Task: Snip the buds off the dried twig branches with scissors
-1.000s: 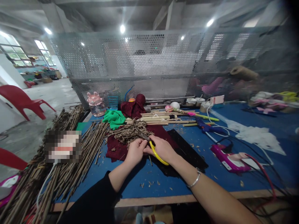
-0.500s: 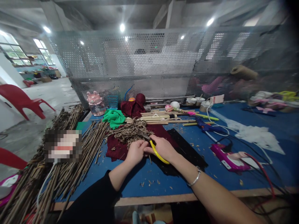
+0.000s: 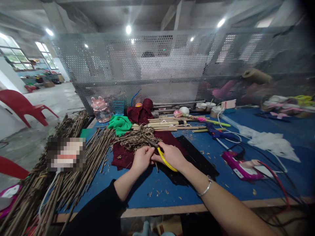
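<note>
My right hand (image 3: 171,157) is closed around yellow-handled scissors (image 3: 167,162), whose dark blades point up and left over a heap of dried plant tops (image 3: 135,139). Right beside it, my left hand (image 3: 142,160) is pinched shut on a dried stalk (image 3: 157,167); its short lower end shows beneath the fingers, the rest is mostly hidden. The fingertips of both hands meet or nearly meet. Under the heap lies a dark red cloth (image 3: 120,160), with a black cloth (image 3: 197,157) to its right.
Many cut stalks (image 3: 83,170) lie at the left. A green cloth (image 3: 120,125), a pink-lidded bottle (image 3: 100,109) and bamboo sticks (image 3: 167,124) lie toward the mesh partition (image 3: 137,72). To the right are a blue glue gun (image 3: 216,132), a magenta power strip (image 3: 242,167) and cables.
The scissor blades have shifted slightly up and left, over the dried heap. Both hands stay almost in place, and the stalk end beneath them has moved a little left.
</note>
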A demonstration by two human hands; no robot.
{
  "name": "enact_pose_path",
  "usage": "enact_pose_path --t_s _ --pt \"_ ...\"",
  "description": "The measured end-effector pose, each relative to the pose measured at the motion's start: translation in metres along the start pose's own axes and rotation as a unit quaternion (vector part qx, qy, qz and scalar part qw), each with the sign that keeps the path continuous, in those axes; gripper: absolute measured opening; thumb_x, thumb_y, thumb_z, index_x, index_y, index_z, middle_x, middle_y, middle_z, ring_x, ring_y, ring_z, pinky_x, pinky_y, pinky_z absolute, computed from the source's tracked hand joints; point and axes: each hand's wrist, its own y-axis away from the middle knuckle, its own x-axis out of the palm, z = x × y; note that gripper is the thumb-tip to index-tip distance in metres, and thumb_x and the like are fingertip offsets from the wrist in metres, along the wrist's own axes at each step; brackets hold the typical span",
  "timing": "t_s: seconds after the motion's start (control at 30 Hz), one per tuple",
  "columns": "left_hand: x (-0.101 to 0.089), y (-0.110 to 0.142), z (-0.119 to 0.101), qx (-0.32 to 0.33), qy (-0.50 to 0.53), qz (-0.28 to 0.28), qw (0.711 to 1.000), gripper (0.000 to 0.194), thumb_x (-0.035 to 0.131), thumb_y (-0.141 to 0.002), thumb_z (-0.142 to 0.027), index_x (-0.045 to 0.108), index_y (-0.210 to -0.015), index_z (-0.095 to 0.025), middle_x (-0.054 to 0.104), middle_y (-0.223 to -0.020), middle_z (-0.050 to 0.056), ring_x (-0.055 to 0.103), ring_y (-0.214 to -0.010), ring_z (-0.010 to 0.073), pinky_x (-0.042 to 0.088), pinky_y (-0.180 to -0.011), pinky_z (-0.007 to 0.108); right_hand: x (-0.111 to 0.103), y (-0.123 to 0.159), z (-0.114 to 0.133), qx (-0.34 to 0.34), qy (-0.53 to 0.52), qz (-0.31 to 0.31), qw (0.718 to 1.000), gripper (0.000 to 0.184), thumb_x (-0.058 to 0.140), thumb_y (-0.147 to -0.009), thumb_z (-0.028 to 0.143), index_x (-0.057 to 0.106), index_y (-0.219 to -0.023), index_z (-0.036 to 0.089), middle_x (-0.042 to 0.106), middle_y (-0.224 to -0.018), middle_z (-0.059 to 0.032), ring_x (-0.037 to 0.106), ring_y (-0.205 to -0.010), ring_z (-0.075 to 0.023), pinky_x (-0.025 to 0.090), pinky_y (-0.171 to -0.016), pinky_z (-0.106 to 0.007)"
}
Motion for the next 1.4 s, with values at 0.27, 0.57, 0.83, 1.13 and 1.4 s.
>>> enact_pose_path --t_s 0.27,0.57,0.83,1.13,1.4 --pt "-0.002 0.003 -0.005 0.051 -0.048 -0.011 0.998 0.028 0.057 -0.071 -0.041 0.056 -0.061 -0.014 0.057 -0.053 -0.001 0.045 -0.043 0.0074 0.034 -0.042 0.019 0.003 0.001 0.001 -0.042 -0.02 -0.015 0.999 0.056 0.059 -0.068 0.061 0.049 -0.103 0.018 0.058 -0.092 -0.0089 0.057 -0.088 -0.0228 0.038 -0.071 -0.029" --pt "0.002 0.003 -0.005 0.039 0.069 0.043 0.996 0.03 0.062 -0.066 -0.042 0.06 -0.067 -0.012 0.053 -0.053 -0.003 0.042 -0.046 0.0062 0.033 -0.045 0.018 0.008 0.0 0.001 -0.025 -0.048 -0.037 0.998 0.052 0.061 -0.07 0.055 0.047 -0.106 0.018 0.058 -0.094 -0.0086 0.057 -0.089 -0.0221 0.039 -0.072 -0.029" --pt "0.004 0.005 -0.013 0.026 0.062 0.045 0.997 0.036 0.063 -0.064 -0.047 0.054 -0.056 -0.013 0.044 -0.044 -0.005 0.033 -0.041 0.0045 0.026 -0.04 0.018 0.011 -0.001 -0.001 -0.063 -0.083 -0.068 0.992 0.053 0.061 -0.071 0.053 0.047 -0.109 0.018 0.058 -0.098 -0.0106 0.055 -0.095 -0.0231 0.04 -0.076 -0.03" --pt "0.002 0.004 -0.007 0.038 0.032 0.018 0.999 0.034 0.06 -0.067 -0.045 0.05 -0.054 -0.014 0.042 -0.044 -0.005 0.039 -0.04 0.0056 0.032 -0.04 0.018 0.001 0.001 0.004 -0.014 -0.056 -0.013 0.998 0.043 0.052 -0.077 0.057 0.053 -0.101 0.021 0.066 -0.082 -0.0068 0.064 -0.077 -0.0218 0.035 -0.059 -0.024" --pt "-0.002 0.002 -0.005 0.056 -0.03 -0.019 0.998 0.03 0.057 -0.07 -0.042 0.054 -0.058 -0.014 0.046 -0.046 -0.005 0.041 -0.042 0.0068 0.033 -0.043 0.019 0.003 0.001 0.003 -0.013 -0.018 -0.004 1.0 0.047 0.047 -0.077 0.062 0.054 -0.1 0.022 0.066 -0.077 -0.0072 0.064 -0.073 -0.0231 0.036 -0.056 -0.024"
